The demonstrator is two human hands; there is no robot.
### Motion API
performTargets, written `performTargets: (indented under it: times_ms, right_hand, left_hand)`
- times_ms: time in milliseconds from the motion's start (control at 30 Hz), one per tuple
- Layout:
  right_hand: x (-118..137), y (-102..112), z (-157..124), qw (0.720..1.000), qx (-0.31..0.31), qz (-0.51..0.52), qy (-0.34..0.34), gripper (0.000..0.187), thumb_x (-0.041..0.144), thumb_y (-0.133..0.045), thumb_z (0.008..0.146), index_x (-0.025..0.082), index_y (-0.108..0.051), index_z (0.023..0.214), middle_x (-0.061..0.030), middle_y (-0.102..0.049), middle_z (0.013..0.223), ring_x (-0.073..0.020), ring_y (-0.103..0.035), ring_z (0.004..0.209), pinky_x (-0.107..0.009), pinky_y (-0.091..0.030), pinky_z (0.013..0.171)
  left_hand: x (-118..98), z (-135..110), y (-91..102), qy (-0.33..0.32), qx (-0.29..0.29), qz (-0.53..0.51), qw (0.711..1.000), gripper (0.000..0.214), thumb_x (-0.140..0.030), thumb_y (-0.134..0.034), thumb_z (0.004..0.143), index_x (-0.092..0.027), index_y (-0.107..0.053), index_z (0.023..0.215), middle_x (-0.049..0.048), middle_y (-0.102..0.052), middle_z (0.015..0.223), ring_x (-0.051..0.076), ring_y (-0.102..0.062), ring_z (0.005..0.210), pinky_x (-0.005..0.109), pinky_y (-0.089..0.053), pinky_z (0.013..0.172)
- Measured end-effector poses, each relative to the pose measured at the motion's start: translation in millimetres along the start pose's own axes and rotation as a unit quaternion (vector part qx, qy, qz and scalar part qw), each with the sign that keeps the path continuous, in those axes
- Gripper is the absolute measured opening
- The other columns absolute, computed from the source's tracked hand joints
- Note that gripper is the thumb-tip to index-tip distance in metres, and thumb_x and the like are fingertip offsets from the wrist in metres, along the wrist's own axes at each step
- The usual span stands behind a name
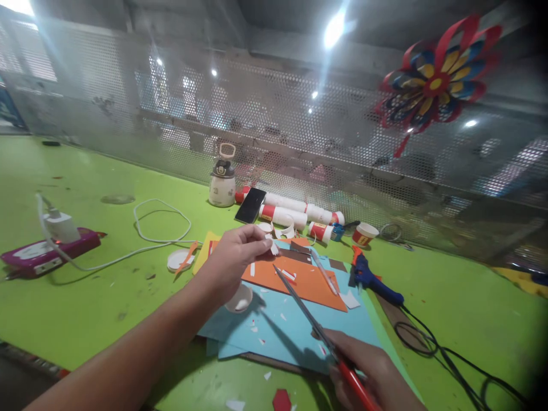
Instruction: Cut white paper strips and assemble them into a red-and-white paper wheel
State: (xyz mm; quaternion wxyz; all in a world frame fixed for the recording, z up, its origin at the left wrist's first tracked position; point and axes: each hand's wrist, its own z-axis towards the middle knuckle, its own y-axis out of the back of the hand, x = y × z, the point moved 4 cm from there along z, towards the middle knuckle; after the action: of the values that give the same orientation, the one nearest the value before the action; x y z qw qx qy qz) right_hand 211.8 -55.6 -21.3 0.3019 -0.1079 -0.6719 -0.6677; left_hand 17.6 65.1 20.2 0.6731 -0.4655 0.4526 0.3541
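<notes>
Your left hand pinches a small white scrap between thumb and fingertips, holding it above the orange sheet. Your right hand is wrapped around the red handles of the scissors, whose long blades point up and away from you. Their tip is near the scrap but apart from it; the blades look together or nearly so.

The orange sheet lies on blue paper, where small white and red clippings are scattered. A thin, clear-bodied tool lies across the orange sheet, and a round white piece sits just below your left wrist. Near you on the green table lies a red cutout.

To the right of the papers is a blue glue gun, with its black cord running towards you. Behind the papers are a red and white paper cup, rows of stacked cups, a dark phone leaning on them and a bottle. To the left, a white charger stands plugged into a purple power strip.
</notes>
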Motion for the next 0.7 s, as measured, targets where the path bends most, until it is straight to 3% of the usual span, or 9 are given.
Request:
performTargets:
  times_ms: [133,267,433,533,633,700]
  right_hand:
    - [-11,3,6,0.997,-0.066,-0.027,0.007,0.036,0.021,-0.05,0.078,0.016,-0.064,0.111,-0.008,-0.073,0.098,-0.0231,-0.067,0.082,-0.027,-0.052,0.068]
    - [-37,11,16,0.984,-0.133,-0.092,-0.069,0.034,0.031,-0.045,0.086,0.017,-0.065,0.11,-0.0093,-0.073,0.092,-0.0235,-0.068,0.077,-0.03,-0.051,0.068]
    - [-65,19,28,0.957,-0.11,-0.203,-0.175,0.037,0.039,-0.048,0.085,0.017,-0.064,0.109,-0.0133,-0.074,0.09,-0.0291,-0.068,0.082,-0.031,-0.047,0.065]
    - [-71,20,32,0.955,-0.108,-0.202,-0.189,0.038,0.041,-0.049,0.084,0.016,-0.065,0.108,-0.0145,-0.073,0.095,-0.0301,-0.067,0.088,-0.03,-0.046,0.067]
    - [-72,19,33,0.953,-0.104,-0.206,-0.195,0.039,0.041,-0.051,0.083,0.016,-0.064,0.11,-0.0154,-0.072,0.097,-0.0313,-0.066,0.091,-0.031,-0.046,0.068]
    - [-72,17,33,0.953,-0.102,-0.209,-0.195,0.041,0.042,-0.052,0.082,0.016,-0.064,0.112,-0.0161,-0.072,0.099,-0.0324,-0.065,0.092,-0.032,-0.045,0.068]
  left_hand:
    - [-3,3,3.2,-0.014,-0.012,0.024,1.0,0.012,-0.02,-0.065,0.069,-0.014,-0.056,0.064,0.0025,-0.063,0.066,0.014,-0.059,0.069,0.029,-0.044,0.073]
    - [2,5,1.0,0.017,0.021,0.034,0.999,0.016,-0.024,-0.066,0.07,-0.014,-0.055,0.067,0.0039,-0.064,0.067,0.014,-0.061,0.067,0.028,-0.045,0.066]
    - [13,11,3.7,0.023,0.046,0.076,0.996,0.017,-0.024,-0.068,0.069,-0.014,-0.055,0.07,0.0035,-0.063,0.066,0.013,-0.061,0.064,0.027,-0.046,0.065]
    - [19,20,12.8,0.01,0.023,0.165,0.986,0.017,-0.023,-0.067,0.067,-0.013,-0.057,0.078,0.0031,-0.064,0.068,0.013,-0.063,0.066,0.027,-0.047,0.066]
    - [26,30,24.1,0.01,-0.001,0.223,0.975,0.031,-0.019,-0.068,0.063,-0.013,-0.06,0.093,0.0015,-0.063,0.059,0.014,-0.061,0.059,0.026,-0.044,0.059]
    - [30,37,31.9,0.011,-0.013,0.271,0.962,0.033,-0.014,-0.069,0.058,-0.012,-0.064,0.091,0.0005,-0.062,0.054,0.014,-0.058,0.053,0.024,-0.04,0.053]
